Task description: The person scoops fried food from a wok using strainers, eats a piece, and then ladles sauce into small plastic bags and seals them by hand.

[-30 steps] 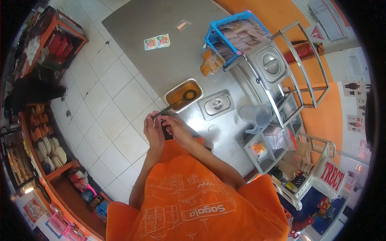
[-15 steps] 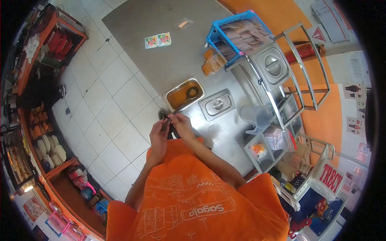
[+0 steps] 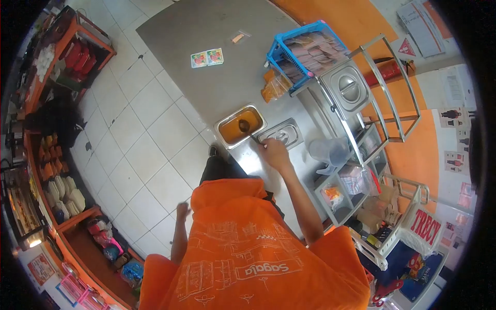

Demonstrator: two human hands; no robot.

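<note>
Single-handedly, a person's right hand (image 3: 274, 152) is grasping a ladle (image 3: 244, 125), its long axis slanting leftward, bowl pointing into a metal pan (image 3: 237, 142) near the left edge of the steel counter (image 3: 206, 88). The left hand (image 3: 182, 210), at the handle half a second earlier, is hanging low, grip impossible to tell, over pale floor tiles (image 3: 150, 126).

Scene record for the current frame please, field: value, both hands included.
right grip: closed on ladle, bowl end in pan
left grip: away from counter, contents unclear
pan: lidless, holds orange-brown liquid
lid: beside pan, partly hidden by right grip
jug: on counter
sachets: two, side by side
basket: blue, filled
</note>
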